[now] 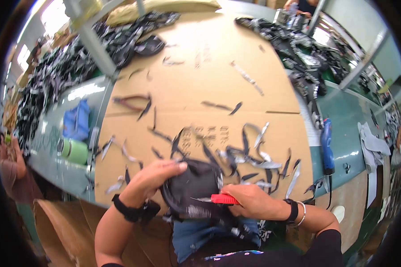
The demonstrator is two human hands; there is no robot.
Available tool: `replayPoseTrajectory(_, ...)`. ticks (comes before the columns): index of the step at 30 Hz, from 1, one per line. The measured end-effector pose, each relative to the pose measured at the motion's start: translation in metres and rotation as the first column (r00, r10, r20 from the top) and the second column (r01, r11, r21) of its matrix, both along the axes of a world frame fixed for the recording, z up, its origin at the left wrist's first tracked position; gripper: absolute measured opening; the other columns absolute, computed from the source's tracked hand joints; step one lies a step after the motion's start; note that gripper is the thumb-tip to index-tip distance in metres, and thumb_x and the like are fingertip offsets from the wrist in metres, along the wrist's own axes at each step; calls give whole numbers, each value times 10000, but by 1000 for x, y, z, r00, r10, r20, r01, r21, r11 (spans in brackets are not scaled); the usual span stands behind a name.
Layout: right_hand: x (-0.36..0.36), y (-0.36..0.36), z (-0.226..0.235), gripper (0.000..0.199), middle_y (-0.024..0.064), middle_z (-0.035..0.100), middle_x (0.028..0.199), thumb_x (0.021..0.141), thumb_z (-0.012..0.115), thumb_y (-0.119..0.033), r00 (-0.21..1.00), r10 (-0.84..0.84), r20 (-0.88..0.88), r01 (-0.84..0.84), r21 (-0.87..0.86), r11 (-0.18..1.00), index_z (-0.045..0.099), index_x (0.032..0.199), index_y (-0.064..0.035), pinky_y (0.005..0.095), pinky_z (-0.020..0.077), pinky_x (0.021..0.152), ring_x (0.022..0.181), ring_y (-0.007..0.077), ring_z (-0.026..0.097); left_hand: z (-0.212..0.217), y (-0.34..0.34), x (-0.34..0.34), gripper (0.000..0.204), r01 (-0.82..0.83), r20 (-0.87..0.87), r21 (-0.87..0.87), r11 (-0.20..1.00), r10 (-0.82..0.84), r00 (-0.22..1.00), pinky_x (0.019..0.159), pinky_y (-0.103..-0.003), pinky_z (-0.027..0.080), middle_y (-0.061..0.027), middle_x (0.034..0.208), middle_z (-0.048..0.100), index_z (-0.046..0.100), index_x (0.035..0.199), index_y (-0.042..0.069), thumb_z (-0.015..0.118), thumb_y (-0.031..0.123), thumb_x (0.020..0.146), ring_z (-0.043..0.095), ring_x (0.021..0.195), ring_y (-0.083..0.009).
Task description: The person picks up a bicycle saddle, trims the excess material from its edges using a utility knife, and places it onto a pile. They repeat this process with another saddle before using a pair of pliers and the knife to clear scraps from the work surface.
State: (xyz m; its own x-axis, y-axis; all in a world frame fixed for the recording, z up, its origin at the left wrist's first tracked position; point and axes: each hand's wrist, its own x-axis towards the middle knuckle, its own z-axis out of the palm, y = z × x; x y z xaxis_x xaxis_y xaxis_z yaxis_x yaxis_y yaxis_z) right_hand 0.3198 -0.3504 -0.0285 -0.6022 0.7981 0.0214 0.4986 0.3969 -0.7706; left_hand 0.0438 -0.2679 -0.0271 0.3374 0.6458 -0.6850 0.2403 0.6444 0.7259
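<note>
A black fabric piece (191, 183), rounded and padded at its rim, is held up near my body at the front edge of the cardboard sheet. My left hand (153, 177) grips its left upper edge, thumb on top. In my right hand (256, 200) is a red-handled tool (223, 199) with a thin pointed metal tip, which lies over the fabric's lower part. I cannot tell whether the tip touches the cloth. Dark straps hang below the piece on the right. Cut black and grey strap scraps (254, 161) lie scattered just beyond it.
Cardboard (187, 84) covers the middle of the green table. Pliers (133, 103), a blue bin (75, 120) and a green bottle (73, 150) are at left; a corded blue power tool (327, 147) is at right. Black goods pile up far left (67, 71) and far right (298, 58). Another person (20, 173) is at left.
</note>
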Motion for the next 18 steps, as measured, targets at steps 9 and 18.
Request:
replayPoseTrajectory(9, 193, 139, 38, 326, 4, 582, 761, 819, 687, -107, 579, -793, -188, 806, -14, 591, 578, 1118, -35, 251, 444, 474, 574, 77, 527, 27, 234, -32, 182, -337, 502, 226, 914, 187, 844, 546, -250, 505, -46, 844, 654, 620, 1000, 92, 606, 257, 927, 608, 681, -152)
replayPoseTrajectory(18, 317, 206, -29, 515, 203, 651, 836, 567, 822, -277, 345, -810, 474, 722, 418, 552, 593, 974, -60, 466, 477, 712, 830, 416, 613, -1, 318, 28, 335, -613, 497, 368, 699, 410, 765, 905, -375, 492, -155, 1097, 623, 513, 1202, 49, 588, 252, 946, 632, 995, -292)
